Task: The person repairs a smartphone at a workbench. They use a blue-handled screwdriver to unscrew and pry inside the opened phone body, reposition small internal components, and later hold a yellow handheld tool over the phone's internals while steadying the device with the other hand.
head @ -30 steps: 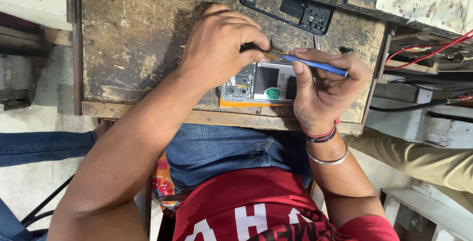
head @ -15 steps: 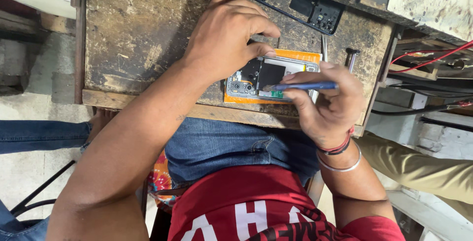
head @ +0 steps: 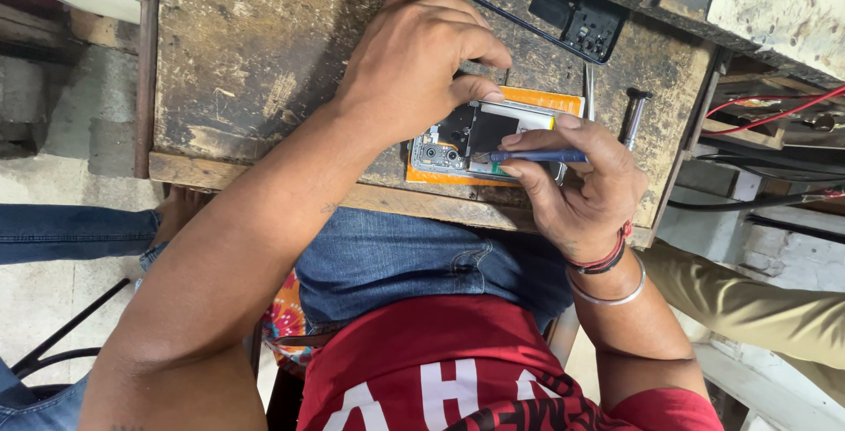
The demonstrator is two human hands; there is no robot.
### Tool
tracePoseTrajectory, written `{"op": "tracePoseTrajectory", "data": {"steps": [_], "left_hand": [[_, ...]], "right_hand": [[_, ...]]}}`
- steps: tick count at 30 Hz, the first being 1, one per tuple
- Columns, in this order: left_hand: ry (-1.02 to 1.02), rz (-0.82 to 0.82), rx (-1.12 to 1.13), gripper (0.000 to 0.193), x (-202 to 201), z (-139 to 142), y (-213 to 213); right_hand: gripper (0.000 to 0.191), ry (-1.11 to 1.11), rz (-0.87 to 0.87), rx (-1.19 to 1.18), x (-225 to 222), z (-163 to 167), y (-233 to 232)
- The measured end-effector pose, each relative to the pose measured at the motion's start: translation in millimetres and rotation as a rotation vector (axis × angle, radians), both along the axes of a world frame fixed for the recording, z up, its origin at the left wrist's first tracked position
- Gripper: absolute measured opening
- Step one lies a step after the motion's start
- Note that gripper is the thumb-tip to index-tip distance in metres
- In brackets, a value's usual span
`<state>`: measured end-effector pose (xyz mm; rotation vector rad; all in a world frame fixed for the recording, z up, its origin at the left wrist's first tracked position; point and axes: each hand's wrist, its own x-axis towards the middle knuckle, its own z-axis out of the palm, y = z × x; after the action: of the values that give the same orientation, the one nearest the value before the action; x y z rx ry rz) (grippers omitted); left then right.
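Rough worn wooden table [head: 264, 61], glossy blue plastic screwdriver [head: 537, 156], matt denim

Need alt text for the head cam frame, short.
Seen from above, a seated person's left hand steadies an opened phone with its back cover off on an orange mat, while the right hand holds a blue-handled tool across it. They work on a worn wooden bench, with a black phone frame at its far edge.

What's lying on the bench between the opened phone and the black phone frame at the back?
In the head view, only bare, scuffed wood shows between the opened phone and the black frame; the tweezers lie just beside that stretch.
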<state>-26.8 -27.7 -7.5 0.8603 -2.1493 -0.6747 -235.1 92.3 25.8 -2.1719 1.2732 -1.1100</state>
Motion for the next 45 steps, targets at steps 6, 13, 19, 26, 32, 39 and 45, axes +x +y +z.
{"op": "tracePoseTrajectory", "data": {"steps": [6, 13, 19, 26, 32, 39, 45], "left_hand": [[-0.008, 0.023, -0.01, 0.029, 0, -2, 2], [-0.003, -0.004, 0.002, 0.028, 3, -3, 0], [-0.015, 0.004, 0.023, 0.027, 2, -2, 2], [-0.003, -0.018, 0.019, 0.027, 4, -3, -2], [-0.008, 0.009, -0.01, 0.028, -1, -3, -1], [-0.02, 0.003, 0.016, 0.027, 1, -2, -2], [-0.007, -0.016, 0.05, 0.027, 1, -3, -3]], "right_hand": [[0.063, -0.024, 0.018, 0.018, 2, -3, 1], [0.06, 0.026, 0.073, -0.007, 11, 9, -5], [0.041, 0.121, 0.278, 0.001, 12, 31, -18], [0.038, 0.108, 0.165, 0.017, 22, 33, -11], [0.042, 0.173, 0.116, 0.024, 21, 32, -10], [0.035, 0.032, 0.155, 0.09, 21, 28, -9], [0.035, 0.027, 0.148, 0.077, 20, 26, -8]]}}
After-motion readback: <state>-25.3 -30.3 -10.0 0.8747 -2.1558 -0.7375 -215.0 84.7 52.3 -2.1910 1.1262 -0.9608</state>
